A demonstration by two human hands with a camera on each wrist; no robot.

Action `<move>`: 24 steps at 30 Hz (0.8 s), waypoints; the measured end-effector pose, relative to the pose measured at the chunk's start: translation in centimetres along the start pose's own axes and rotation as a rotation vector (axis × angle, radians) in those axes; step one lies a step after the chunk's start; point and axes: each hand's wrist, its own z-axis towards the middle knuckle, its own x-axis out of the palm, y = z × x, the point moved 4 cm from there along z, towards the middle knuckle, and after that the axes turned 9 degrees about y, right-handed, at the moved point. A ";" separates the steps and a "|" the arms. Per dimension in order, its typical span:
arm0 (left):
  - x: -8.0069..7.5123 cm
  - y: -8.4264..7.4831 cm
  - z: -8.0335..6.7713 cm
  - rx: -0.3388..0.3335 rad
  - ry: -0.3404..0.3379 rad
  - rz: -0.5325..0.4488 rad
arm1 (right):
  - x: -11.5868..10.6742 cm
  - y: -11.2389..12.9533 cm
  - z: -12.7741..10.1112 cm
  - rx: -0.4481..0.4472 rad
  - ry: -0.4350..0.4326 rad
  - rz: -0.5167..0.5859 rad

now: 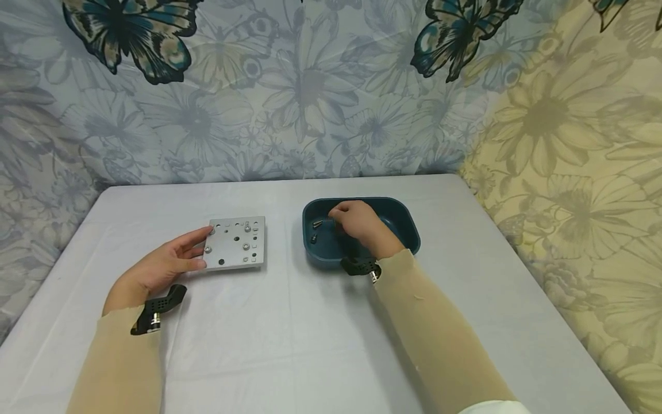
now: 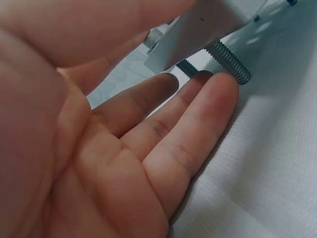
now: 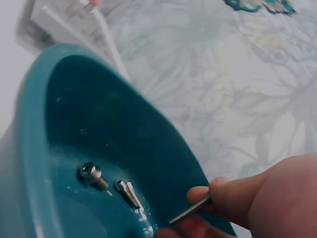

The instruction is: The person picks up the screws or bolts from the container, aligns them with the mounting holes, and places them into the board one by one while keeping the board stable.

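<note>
A silver metal plate (image 1: pixel 235 243) with holes and bolt heads is on the left of the table. My left hand (image 1: pixel 165 261) grips its left edge, thumb near the front corner and a finger at the upper left. Seen from the left wrist, threaded bolt shanks (image 2: pixel 229 62) stick out beneath the plate, close to the fingertips. Over the dark teal tub (image 1: pixel 326 253), my right hand (image 1: pixel 358 221) pinches a bolt (image 3: pixel 190 209), its head hidden by the fingers. Loose socket-head bolts (image 3: pixel 91 173) lie on the tub floor.
White cloth covers the table (image 1: pixel 248 333). The tub stands right of the plate, with a gap between them. Behind the table hangs a floral curtain (image 1: pixel 310 115) with butterflies; a yellowish section of it runs down the right side.
</note>
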 end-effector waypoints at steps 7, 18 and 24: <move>0.0 0.3 -0.1 -0.007 -0.006 -0.008 | 0.1 -0.8 0.6 0.007 0.012 0.371; 0.1 -0.1 0.1 -0.009 -0.002 -0.012 | 1.5 1.1 0.4 -0.092 0.047 0.739; 0.1 -0.1 0.1 -0.011 0.003 -0.027 | 4.1 3.5 0.1 -0.155 0.083 0.738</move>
